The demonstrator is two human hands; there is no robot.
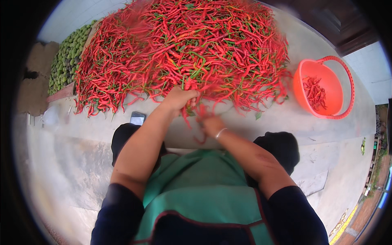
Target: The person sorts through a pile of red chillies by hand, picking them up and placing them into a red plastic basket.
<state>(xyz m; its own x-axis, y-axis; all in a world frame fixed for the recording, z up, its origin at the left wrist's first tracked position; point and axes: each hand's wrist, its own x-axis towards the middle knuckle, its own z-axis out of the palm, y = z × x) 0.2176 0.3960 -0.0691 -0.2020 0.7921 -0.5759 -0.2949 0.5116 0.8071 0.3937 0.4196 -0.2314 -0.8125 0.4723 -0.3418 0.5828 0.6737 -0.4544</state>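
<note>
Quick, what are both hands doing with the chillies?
Left hand: closed on a bunch of red chillies at the pile's edge.
Right hand: closed, holding a few chillies.

Both bare arms came up from the bottom of the picture, with dark sleeves pushed above the elbows. The left hand (179, 98) reached farther out, its fingers curled down in a grip. The right hand (211, 125) sat closer to the body, fingers bent, with a thin band on its wrist.
</note>
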